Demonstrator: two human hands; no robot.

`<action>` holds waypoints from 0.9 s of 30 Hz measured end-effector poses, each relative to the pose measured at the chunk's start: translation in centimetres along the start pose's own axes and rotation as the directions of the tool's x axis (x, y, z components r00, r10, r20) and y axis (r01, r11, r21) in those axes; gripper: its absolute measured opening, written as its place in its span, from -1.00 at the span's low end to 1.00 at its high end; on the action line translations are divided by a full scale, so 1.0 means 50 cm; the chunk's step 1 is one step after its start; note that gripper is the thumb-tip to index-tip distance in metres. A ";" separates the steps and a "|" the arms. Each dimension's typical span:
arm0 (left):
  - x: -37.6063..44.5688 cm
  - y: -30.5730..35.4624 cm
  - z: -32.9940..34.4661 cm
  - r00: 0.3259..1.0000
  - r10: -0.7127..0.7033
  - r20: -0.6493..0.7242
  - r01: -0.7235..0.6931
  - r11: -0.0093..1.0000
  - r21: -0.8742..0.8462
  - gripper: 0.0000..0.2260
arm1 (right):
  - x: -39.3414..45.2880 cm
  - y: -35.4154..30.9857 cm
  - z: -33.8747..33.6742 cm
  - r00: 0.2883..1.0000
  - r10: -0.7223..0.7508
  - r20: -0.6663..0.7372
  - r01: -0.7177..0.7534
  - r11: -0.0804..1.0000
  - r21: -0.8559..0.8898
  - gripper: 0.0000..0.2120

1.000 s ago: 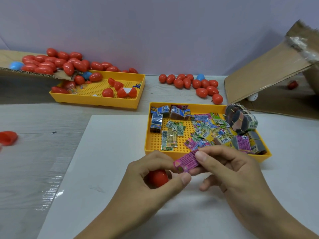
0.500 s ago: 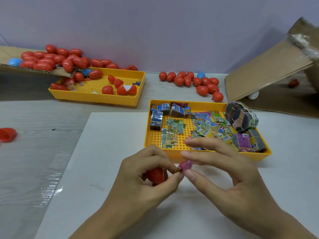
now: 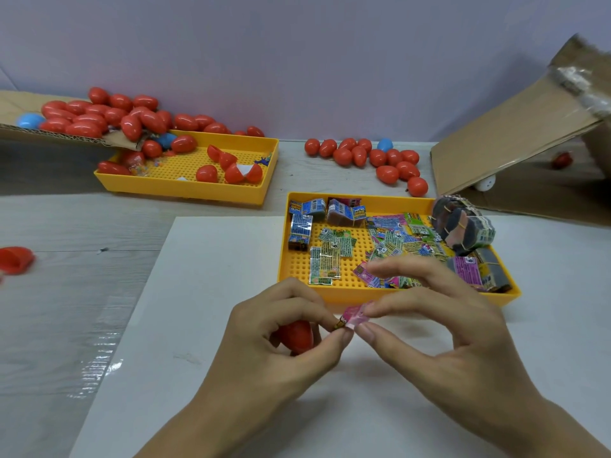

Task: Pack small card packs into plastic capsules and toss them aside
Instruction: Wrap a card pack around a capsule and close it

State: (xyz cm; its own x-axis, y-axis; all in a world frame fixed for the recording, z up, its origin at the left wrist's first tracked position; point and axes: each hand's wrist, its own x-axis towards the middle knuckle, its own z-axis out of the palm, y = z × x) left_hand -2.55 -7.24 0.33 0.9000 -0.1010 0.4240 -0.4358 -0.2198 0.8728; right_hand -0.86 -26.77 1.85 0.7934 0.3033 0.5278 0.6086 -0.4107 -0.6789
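Both hands (image 3: 357, 338) still pinch the pink pack (image 3: 352, 317), now folded small.

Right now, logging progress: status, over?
Both hands pinch pink pack. Left also holds red capsule. Pack not in yet. Nothing blocking.

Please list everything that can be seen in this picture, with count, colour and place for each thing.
pink card pack: one, pink, pinched between both hands
held capsule: one, red, inside the left hand
near tray: one, yellow, right of centre, holds many card packs
bundled packs: one stack, dark, right end of the near tray
far tray: one, yellow, far left, holds red capsules and halves
capsule pile: many red, a few blue, on cardboard above the far tray
capsule group: about a dozen red, one blue, by the wall
capsule half: one, red, left edge
cardboard box: one, brown, right
white sheet: one, under the hands
left hand: grips capsule, pinches pack
right hand: pinches pack
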 end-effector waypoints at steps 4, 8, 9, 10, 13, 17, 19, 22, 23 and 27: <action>-0.002 0.002 0.000 1.000 0.000 0.010 0.000 1.000 0.014 -0.94 | -0.004 -0.002 -0.002 0.994 0.061 0.091 -0.062 0.998 0.011 -0.89; -0.002 0.004 0.003 0.996 0.064 0.069 -0.072 0.990 0.122 -0.90 | -0.003 -0.007 0.001 0.985 0.098 0.146 -0.106 0.993 0.055 -0.91; -0.003 0.006 0.005 0.994 0.074 0.076 -0.084 0.985 0.149 -0.90 | -0.002 -0.007 0.001 0.985 0.100 0.142 -0.110 0.992 0.068 -0.91; -0.003 0.007 0.006 0.995 0.071 0.075 -0.082 0.984 0.156 -0.90 | -0.002 -0.006 0.001 0.985 0.110 0.133 -0.122 0.989 0.088 -0.90; -0.006 0.010 0.005 0.998 -0.036 0.050 0.036 0.999 0.012 -0.87 | 0.001 -0.005 0.000 0.974 0.203 0.100 -0.221 0.950 0.221 -0.88; -0.004 0.003 0.001 0.974 -0.221 0.051 0.226 0.934 -0.277 -0.57 | 0.004 -0.006 0.001 0.936 0.335 0.103 -0.350 0.870 0.349 -0.89; -0.002 0.002 0.006 0.964 -0.265 0.032 0.257 0.893 -0.369 -0.52 | 0.004 -0.008 0.003 0.919 0.372 0.129 -0.391 0.831 0.396 -0.88; -0.005 0.006 0.017 0.965 -0.263 -0.018 0.237 0.894 -0.381 -0.53 | 0.006 -0.013 0.002 0.911 0.381 0.155 -0.410 0.811 0.418 -0.85; -0.007 0.009 0.018 0.965 -0.259 -0.035 0.228 0.902 -0.368 -0.55 | 0.007 -0.014 0.001 0.910 0.383 0.159 -0.413 0.802 0.432 -0.86; -0.011 0.018 0.017 0.965 -0.262 -0.025 0.243 0.923 -0.297 -0.70 | 0.010 -0.015 -0.003 0.903 0.386 0.187 -0.426 0.753 0.502 -0.86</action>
State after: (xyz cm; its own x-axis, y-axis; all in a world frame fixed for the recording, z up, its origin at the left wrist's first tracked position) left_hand -3.44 -8.22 0.65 0.9824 -0.0154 0.1864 -0.1851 0.0608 0.9808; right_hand -0.93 -26.42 2.70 0.9537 0.2762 0.1191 0.1259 -0.0068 -0.9920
